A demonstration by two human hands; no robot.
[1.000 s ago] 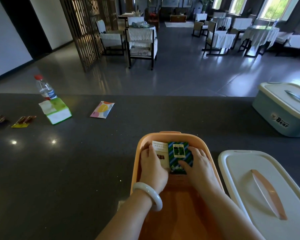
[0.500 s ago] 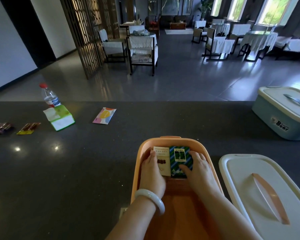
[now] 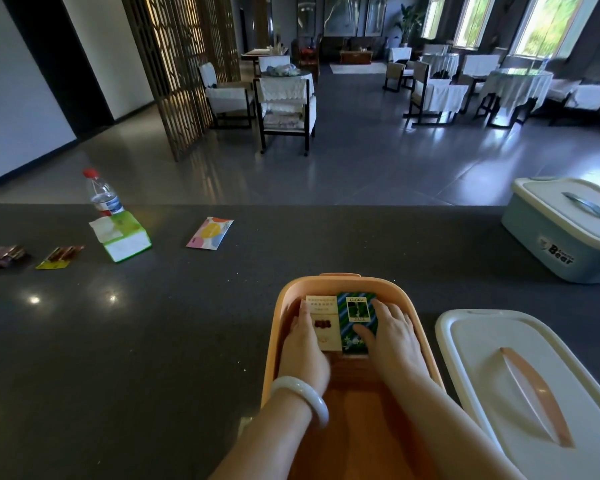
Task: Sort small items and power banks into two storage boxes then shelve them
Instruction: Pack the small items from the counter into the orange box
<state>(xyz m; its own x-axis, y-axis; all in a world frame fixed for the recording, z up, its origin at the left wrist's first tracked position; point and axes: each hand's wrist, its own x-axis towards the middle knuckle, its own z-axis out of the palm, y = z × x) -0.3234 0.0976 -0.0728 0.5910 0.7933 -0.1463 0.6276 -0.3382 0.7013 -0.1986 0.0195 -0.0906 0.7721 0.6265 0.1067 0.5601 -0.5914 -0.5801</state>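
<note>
Fingers — two packs — orange box

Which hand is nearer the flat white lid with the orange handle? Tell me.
Right. The right hand rests on the green striped pack inside the orange box, beside the white lid; the left hand lies farther, on the cream pack.

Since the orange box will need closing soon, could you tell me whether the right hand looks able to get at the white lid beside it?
Probably yes: the white lid lies flat just right of the orange box, nothing between it and the right hand, which holds nothing.
</note>
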